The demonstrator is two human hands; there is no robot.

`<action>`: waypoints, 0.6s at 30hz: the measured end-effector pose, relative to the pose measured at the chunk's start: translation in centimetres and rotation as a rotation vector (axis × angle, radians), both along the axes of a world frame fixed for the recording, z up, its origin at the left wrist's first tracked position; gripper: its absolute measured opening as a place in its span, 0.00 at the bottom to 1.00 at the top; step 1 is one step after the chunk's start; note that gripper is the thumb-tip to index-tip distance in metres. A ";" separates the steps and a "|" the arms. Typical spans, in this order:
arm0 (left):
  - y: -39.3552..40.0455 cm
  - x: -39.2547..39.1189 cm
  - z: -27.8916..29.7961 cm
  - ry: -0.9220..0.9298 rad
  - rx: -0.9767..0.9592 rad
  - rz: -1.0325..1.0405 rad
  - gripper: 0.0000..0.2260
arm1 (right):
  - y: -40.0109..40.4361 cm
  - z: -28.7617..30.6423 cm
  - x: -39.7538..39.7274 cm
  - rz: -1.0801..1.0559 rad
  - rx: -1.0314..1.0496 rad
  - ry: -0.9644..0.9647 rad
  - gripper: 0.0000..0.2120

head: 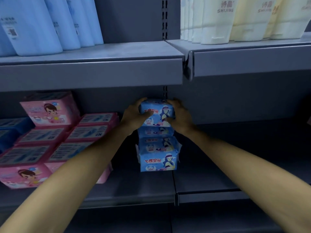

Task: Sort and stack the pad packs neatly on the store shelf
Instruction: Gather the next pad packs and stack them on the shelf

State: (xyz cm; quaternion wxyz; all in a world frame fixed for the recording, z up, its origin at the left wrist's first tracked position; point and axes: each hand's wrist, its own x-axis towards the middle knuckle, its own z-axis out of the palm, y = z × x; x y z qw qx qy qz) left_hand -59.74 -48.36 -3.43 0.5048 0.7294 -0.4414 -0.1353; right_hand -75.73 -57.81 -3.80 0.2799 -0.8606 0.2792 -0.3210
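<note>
Two hands clasp the top blue pad pack at frame centre. Left hand and right hand curl round its opposite ends. It sits atop the blue stack.

both arms outstretched, left grip and right grip curled inward, facing each other, thumbs forward

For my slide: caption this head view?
Both hands, left hand and right hand, grip the top light-blue pad pack on its stack.
</note>
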 end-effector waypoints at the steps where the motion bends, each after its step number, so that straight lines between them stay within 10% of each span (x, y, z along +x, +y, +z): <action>1: -0.2 0.3 0.2 -0.017 -0.005 -0.001 0.27 | -0.3 0.2 0.3 -0.013 -0.017 -0.009 0.28; 18: -1.3 3.4 -0.2 -0.022 0.047 -0.056 0.30 | -3.0 0.1 3.2 0.014 -0.070 0.068 0.31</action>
